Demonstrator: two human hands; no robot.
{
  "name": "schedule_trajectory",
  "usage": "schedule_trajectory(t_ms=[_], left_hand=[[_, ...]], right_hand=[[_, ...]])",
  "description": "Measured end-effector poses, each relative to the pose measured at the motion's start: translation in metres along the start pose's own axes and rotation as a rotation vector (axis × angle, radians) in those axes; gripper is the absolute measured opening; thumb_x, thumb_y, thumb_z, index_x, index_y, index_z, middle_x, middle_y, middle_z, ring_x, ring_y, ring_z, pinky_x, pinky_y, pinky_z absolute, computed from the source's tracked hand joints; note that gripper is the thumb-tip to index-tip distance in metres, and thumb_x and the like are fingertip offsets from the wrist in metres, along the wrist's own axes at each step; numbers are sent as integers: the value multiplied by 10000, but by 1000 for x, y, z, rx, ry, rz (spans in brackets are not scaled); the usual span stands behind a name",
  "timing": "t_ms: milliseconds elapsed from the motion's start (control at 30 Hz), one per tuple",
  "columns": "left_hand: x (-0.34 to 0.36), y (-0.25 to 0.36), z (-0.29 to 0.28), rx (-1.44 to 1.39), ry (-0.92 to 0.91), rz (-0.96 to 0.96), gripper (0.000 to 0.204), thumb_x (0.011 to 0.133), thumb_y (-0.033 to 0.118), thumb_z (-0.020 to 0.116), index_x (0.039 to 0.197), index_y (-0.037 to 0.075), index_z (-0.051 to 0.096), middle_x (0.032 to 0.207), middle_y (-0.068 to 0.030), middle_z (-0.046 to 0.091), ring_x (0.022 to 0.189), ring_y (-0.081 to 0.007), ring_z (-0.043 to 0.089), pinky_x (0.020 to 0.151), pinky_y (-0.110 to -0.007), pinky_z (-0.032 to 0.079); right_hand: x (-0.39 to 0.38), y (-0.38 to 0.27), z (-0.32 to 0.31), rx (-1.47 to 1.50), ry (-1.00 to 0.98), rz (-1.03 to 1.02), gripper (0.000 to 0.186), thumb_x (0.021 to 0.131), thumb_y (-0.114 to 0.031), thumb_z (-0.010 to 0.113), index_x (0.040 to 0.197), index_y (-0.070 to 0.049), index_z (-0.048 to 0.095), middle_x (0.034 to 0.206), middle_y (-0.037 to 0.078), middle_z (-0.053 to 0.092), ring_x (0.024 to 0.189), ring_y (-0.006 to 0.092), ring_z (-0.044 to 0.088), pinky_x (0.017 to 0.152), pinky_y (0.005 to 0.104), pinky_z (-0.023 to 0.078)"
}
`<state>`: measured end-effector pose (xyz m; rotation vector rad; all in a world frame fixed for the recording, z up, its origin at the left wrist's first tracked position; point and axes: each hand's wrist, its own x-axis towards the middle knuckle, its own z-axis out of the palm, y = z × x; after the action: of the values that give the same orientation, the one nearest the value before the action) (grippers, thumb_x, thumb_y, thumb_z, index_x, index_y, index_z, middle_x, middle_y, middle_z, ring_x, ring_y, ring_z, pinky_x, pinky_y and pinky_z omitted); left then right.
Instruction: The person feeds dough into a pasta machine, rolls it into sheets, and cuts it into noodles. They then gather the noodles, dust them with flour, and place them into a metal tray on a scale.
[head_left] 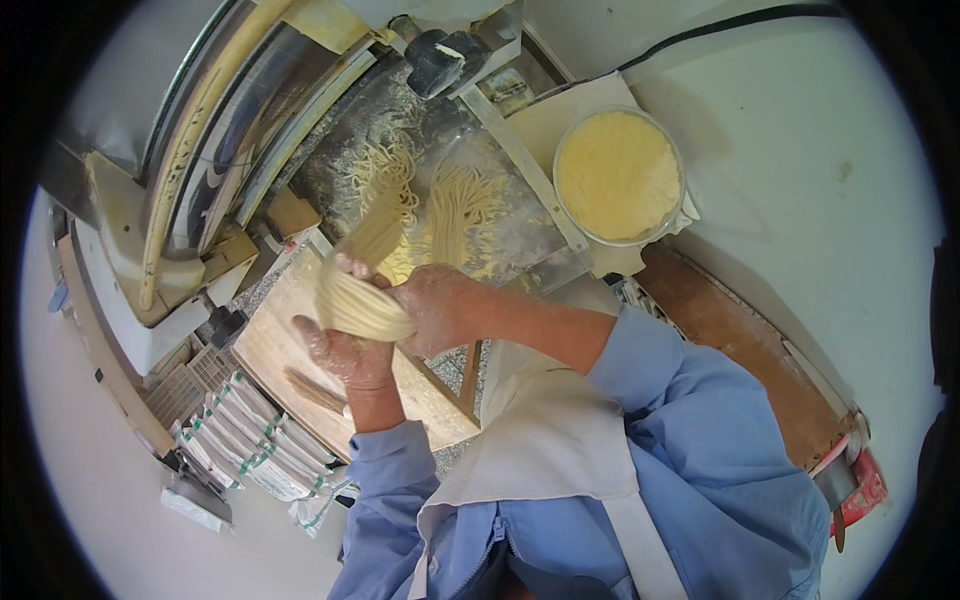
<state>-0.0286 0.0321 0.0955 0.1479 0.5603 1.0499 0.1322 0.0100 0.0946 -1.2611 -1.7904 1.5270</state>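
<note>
A hank of pale fresh noodles (362,308) is looped across my hands, and its strands trail up toward the floured machine tray (540,235). My left hand (352,352) supports the hank in its palm, with the thumb held out to the side and fingertips showing beyond the strands. Against the hank's right side, my right hand (437,308) is closed on the noodles, its fingers partly hidden. More loose noodles (462,205) hang and lie on the tray, among yellow flour and crumbs. Both hands look dusted with flour.
Beneath my hands is a wooden board (290,345) with a thin brown strip-like object (316,390) on it. A round tub of yellow flour (618,175) stands right of the tray. White packets (262,440) are stacked at lower left; the machine's black knob (440,62) is above.
</note>
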Motion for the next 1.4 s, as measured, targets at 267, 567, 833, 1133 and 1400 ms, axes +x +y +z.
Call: schedule_trajectory(t_ms=[267,567,833,1133,1400], left_hand=[[-11,-16,-29,-15,119,78,981,755,464,732,1406,-76,235,1242,-139,536,1132,-301,521,1071,-445,331],[-18,3,1,-141,-88,95,1022,669,386,814,1404,-55,259,1178,-99,586,1111,-262,535,1116,-503,263],[7,-22,-39,18,-87,43,1063,692,521,765,1411,-49,228,1155,-70,606,1099,-252,541,1117,-464,269],[20,-60,-95,-44,107,-40,1002,740,559,685,1431,-23,253,1429,-237,359,1344,-379,314,1131,-516,225],[33,-94,-114,-278,142,-76,791,847,531,582,1380,-6,351,1368,-230,430,1276,-378,408,1095,-506,304]], right_hand=[[-17,62,24,-50,112,29,467,718,-222,655,1133,-34,554,1065,219,610,1008,357,584,873,450,454],[-100,233,-78,26,762,582,413,784,-238,666,1149,-77,557,1113,179,590,1031,330,566,911,425,446],[-99,337,-46,-482,754,642,417,759,-296,681,1117,-104,587,1069,161,610,1009,352,570,909,433,449],[-100,315,-67,-172,682,766,242,793,-227,639,975,-72,677,884,150,671,791,264,643,749,383,518],[-37,110,-54,897,399,157,175,815,-39,633,988,-19,659,865,38,639,703,110,583,623,243,485]])
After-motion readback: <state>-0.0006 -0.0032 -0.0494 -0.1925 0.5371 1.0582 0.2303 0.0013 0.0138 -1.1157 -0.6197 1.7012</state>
